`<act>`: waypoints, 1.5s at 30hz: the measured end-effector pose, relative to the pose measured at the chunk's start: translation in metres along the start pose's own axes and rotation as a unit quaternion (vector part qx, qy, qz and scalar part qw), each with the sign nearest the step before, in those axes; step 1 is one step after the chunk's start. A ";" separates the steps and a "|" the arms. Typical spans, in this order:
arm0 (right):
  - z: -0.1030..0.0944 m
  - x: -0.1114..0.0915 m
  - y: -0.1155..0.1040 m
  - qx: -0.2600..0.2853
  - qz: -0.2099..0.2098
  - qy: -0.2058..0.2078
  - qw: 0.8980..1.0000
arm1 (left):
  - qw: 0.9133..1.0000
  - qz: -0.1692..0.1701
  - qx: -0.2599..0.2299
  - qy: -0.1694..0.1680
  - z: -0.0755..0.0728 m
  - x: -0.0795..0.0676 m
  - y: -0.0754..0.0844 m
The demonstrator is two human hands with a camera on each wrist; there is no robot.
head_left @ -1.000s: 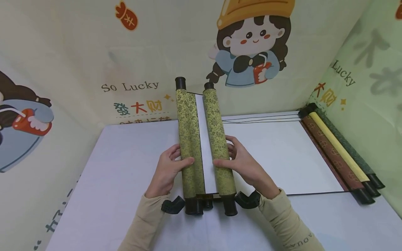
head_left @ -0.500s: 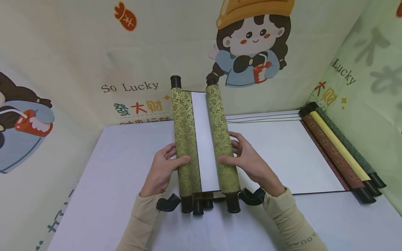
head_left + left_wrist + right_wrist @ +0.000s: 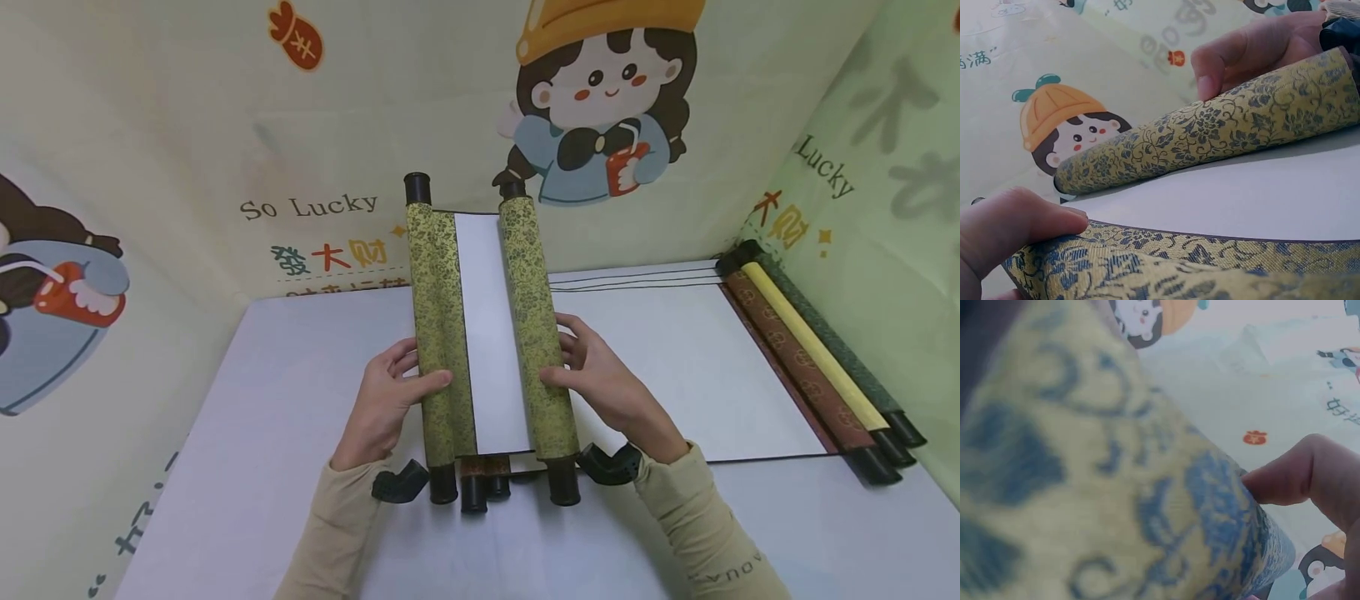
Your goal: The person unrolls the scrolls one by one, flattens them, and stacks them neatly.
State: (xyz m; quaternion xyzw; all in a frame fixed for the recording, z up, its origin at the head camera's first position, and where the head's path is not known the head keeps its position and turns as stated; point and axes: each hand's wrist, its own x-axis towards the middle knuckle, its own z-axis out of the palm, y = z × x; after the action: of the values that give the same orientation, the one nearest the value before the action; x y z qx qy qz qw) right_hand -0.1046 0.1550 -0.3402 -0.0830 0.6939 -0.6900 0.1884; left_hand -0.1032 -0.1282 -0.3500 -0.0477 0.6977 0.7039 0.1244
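A hanging scroll [image 3: 491, 350] with yellow-green, dark-flowered brocade is held up and partly unrolled, a white strip showing between its two rolls. My left hand [image 3: 378, 408] grips the left roll [image 3: 431, 325] with the thumb across its front. On the other side, my right hand [image 3: 603, 387] grips the right roll [image 3: 536, 325], thumb in front and fingers behind. Black knobs cap the roll ends. The left wrist view shows both rolls with the white sheet [image 3: 1241, 194] between them. In the right wrist view, the thumb [image 3: 1291, 478] presses on the blue-flowered brocade [image 3: 1116, 469].
Below the held scroll, brown ends with black knobs [image 3: 474, 496] stick out. At the right lie several rolls side by side: brown-red [image 3: 798, 358], yellow [image 3: 817, 350] and green [image 3: 832, 333]. A white sheet [image 3: 675, 358] with dark edges stretches left from them across the table [image 3: 300, 375].
My hands have moved apart, the right roll shifting rightward and the left one slightly leftward. The white strip between the rolls is wider, and more of the brown ends below shows.
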 end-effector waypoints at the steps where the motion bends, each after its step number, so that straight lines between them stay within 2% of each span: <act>1: 0.001 0.000 0.000 -0.001 0.004 0.002 1.000 | 1.000 0.000 0.002 0.002 0.000 0.000 0.000; 6: 0.002 0.002 0.002 -0.005 0.024 0.013 1.000 | 1.000 0.001 0.016 0.004 0.001 -0.002 -0.001; 15: 0.000 0.006 0.004 -0.026 -0.015 0.029 0.999 | 1.000 -0.001 0.028 -0.004 -0.001 -0.001 -0.002; 24: -0.002 0.007 0.002 -0.040 -0.001 0.037 0.999 | 1.000 -0.003 0.026 0.003 -0.001 -0.001 0.000; 28: 0.000 0.006 0.000 -0.033 0.002 0.039 0.999 | 1.000 -0.007 0.021 0.006 0.000 -0.001 -0.004; 35: 0.004 0.008 -0.001 -0.052 0.008 0.051 0.997 | 1.000 -0.013 0.009 0.008 -0.001 -0.003 -0.009; 45: -0.005 0.007 0.005 -0.068 0.022 0.065 0.995 | 0.999 -0.020 0.028 0.009 -0.004 -0.006 -0.007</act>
State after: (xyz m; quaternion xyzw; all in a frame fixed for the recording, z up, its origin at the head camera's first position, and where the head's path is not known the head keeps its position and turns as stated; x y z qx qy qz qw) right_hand -0.1121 0.1570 -0.3465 -0.0353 0.7519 -0.6406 0.1518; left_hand -0.0967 -0.1327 -0.3552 -0.0650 0.7170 0.6811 0.1333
